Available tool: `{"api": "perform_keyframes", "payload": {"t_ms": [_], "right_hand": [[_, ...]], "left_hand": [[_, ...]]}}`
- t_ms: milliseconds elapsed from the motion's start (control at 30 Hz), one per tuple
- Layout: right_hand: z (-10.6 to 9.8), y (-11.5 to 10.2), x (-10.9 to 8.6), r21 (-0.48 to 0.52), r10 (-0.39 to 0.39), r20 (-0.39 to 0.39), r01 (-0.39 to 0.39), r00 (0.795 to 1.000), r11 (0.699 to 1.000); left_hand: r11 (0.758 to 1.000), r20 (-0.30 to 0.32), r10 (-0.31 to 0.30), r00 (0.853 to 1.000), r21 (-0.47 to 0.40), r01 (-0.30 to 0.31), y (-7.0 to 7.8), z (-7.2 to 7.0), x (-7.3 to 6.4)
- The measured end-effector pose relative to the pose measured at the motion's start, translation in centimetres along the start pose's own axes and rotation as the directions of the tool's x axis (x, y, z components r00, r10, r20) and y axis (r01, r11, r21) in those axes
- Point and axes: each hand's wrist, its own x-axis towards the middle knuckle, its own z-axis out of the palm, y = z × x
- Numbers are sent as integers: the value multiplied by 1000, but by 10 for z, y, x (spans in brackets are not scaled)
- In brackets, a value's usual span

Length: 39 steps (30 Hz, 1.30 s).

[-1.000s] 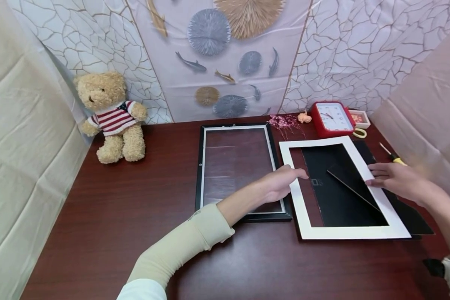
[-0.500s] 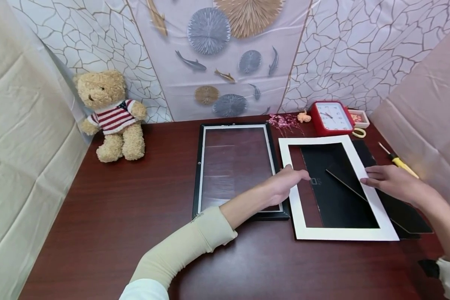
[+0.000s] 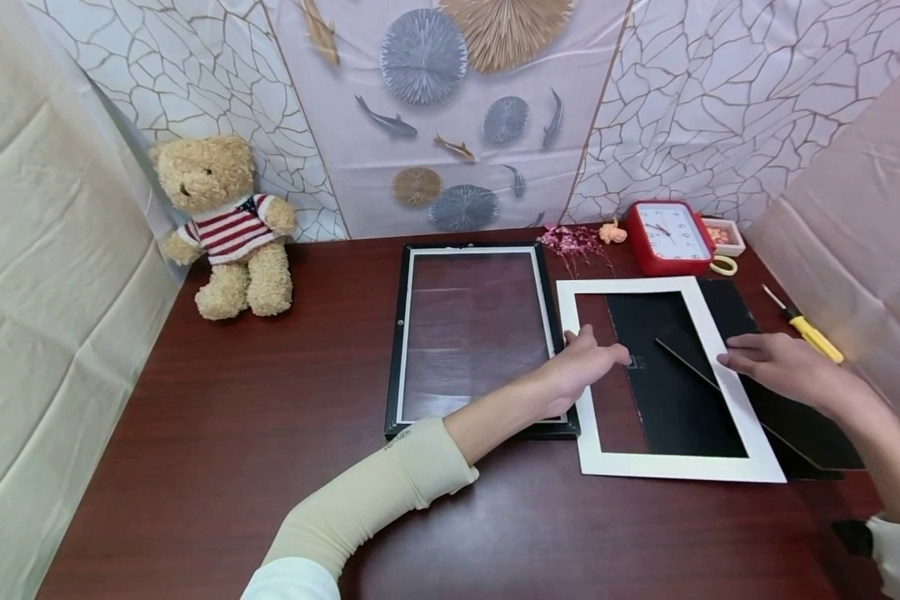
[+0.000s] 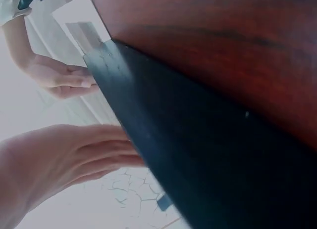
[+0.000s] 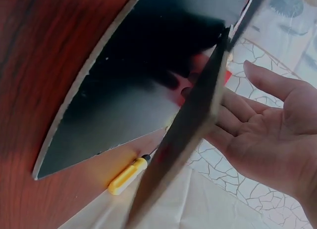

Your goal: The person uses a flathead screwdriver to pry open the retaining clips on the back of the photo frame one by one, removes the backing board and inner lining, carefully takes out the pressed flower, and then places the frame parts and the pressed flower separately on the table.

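Note:
My left hand [image 3: 579, 373] is at the left border of a white rectangular picture mat [image 3: 667, 465], touching it. In the left wrist view the fingers of the left hand [image 4: 81, 157] look straight, partly hidden behind a dark edge. My right hand [image 3: 783, 367] touches the mat's right border with extended fingers. The right wrist view shows that hand [image 5: 270, 127] palm on, its thumb standing apart from the fingers, which pass behind an edge. Black backing board [image 3: 663, 400] lies under the mat, with a raised slanting flap. A black picture frame [image 3: 397, 333] with a clear pane lies left of the mat.
A yellow screwdriver [image 3: 817, 337] lies at the right. Behind the mat are a red clock [image 3: 667, 237], a small box [image 3: 723, 237], pink dried flowers [image 3: 572, 240] and a small orange figure [image 3: 612, 232]. A teddy bear [image 3: 225, 229] sits at back left.
The mat's right side has shifted left over the black board, and my right hand has moved left with it. The yellow screwdriver shows more fully. My left hand has moved only slightly.

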Motion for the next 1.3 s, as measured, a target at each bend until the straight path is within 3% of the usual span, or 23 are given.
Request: {"api": "perform_keyframes", "payload": {"t_ms": [133, 233, 300, 367, 467, 533, 600, 667, 700, 733, 767, 867, 900, 933, 967, 1033, 1167, 1300], "right_hand": [[0, -1, 4, -8, -14, -8, 14, 1000, 1000], [-1, -3, 3, -39, -29, -32, 28, 999, 999], [-3, -8, -2, -66, -34, -72, 30, 997, 997], [-7, -21, -10, -88, -48, -136, 36, 990, 995], [-11, -58, -23, -73, -108, -257, 92, 960, 993], [-11, -90, -31, -50, -171, -305, 163, 937, 985], [-7, -123, -36, -27, -247, -322, 252, 914, 967], [-1, -153, -36, -12, -306, -281, 316, 909, 949], [3, -166, -33, -9, -334, -253, 343, 908, 939], [8, -177, -30, -11, -363, -221, 370, 905, 929], [11, -186, -25, -7, -381, -178, 386, 907, 922], [23, -205, -6, -17, -385, -57, 384, 921, 923], [27, -207, 1, -22, -377, -31, 376, 926, 926], [31, -208, 8, -25, -363, -7, 363, 932, 932], [35, -208, 16, -28, -343, 13, 343, 939, 939], [46, -202, 33, -56, -318, 30, 319, 948, 946], [61, -192, 54, -48, -258, 52, 260, 965, 964], [73, -180, 67, -41, -208, 18, 209, 978, 977]], "left_hand": [[1000, 30, -1, 1000, -27, 2, -5, -2, -2], [1000, 103, 21, 994, 11, -22, -7, -5, -9], [996, 190, 55, 980, 54, -67, -7, -14, -17], [980, 276, 112, 955, 126, -152, -4, -32, -30], [914, 323, 238, 916, 246, -324, 4, -74, -52], [841, 266, 316, 911, 366, -399, 10, -108, -66], [765, 161, 375, 913, 502, -403, 12, -145, -75], [728, 28, 389, 921, 604, -325, 10, -180, -81], [711, -14, 398, 917, 637, -299, -2, -207, -72], [709, -62, 385, 921, 659, -252, -5, -223, -74], [726, -104, 360, 927, 655, -209, -9, -237, -77], [800, -170, 269, 948, 588, -121, -20, -267, -86], [821, -174, 244, 954, 560, -107, -23, -273, -88], [837, -190, 201, 961, 544, -68, -15, -267, -101], [848, -186, 180, 966, 526, -57, -16, -269, -102], [848, -168, 147, 975, 528, -37, -16, -271, -103], [822, -122, 92, 988, 570, -6, -18, -270, -99], [805, -78, 74, 994, 594, -13, -34, -284, -78]]}}
